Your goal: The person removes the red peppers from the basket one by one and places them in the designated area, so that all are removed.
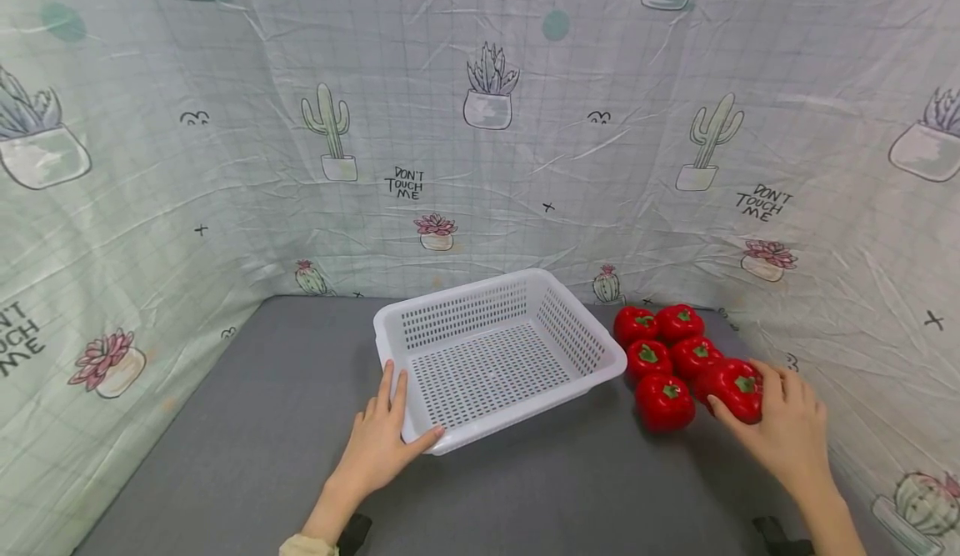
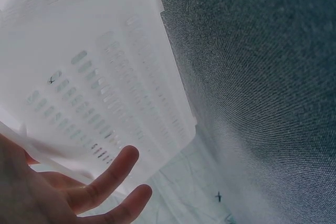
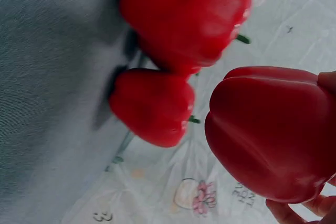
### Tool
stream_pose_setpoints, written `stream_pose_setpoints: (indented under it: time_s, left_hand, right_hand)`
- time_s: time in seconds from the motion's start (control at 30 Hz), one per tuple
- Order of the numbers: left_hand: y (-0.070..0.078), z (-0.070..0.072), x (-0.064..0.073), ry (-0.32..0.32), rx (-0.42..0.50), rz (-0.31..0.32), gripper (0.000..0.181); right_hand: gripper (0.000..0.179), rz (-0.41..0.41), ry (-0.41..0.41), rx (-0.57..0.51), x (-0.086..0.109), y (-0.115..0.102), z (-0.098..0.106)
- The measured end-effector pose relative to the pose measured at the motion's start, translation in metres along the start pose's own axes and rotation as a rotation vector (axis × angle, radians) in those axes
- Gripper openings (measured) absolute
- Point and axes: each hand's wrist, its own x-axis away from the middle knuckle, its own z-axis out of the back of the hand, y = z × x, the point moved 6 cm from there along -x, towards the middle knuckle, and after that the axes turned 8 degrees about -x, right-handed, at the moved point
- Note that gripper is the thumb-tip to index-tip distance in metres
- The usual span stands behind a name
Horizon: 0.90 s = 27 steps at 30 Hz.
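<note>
My right hand grips a red bell pepper, thumb on its near side and fingers on its far right. In the right wrist view this held pepper hangs above the tabletop, apart from the peppers behind it. Several more red bell peppers with green stems stand grouped just left of that hand. A white perforated plastic basket, with nothing in it, sits left of them. On its near-left corner rests my left hand, fingers extended along the left rim and thumb on the front rim.
The grey tabletop carries the basket and peppers. A cactus-printed cloth hangs behind the table and along both sides. The right-hand peppers stand near its right side.
</note>
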Motion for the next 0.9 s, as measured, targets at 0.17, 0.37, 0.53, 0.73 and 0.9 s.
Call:
stream_pose_setpoints:
  time_s: [0.17, 0.37, 0.53, 0.73, 0.9]
  left_hand:
    - [0.000, -0.001, 0.000, 0.003, -0.005, -0.003, 0.097]
    - [-0.001, -0.001, 0.000, 0.016, -0.006, -0.006, 0.098]
    - [-0.001, -0.001, 0.000, 0.013, -0.004, -0.003, 0.099]
    - [-0.001, -0.002, 0.000, 0.014, 0.003, -0.003, 0.098]
    - [-0.002, -0.002, 0.000, 0.023, 0.005, -0.003, 0.098]
  right_hand:
    - [0.066, -0.049, -0.028, 0.049, 0.004, 0.011, -0.007]
    - [0.065, -0.111, -0.087, 0.120, 0.008, 0.024, -0.020]
    - [0.064, -0.126, -0.100, 0.166, 0.009, 0.030, -0.030]
    - [0.062, -0.174, -0.160, 0.183, 0.013, 0.039, -0.044]
    - [0.061, -0.211, -0.218, 0.199, 0.015, 0.047, -0.053]
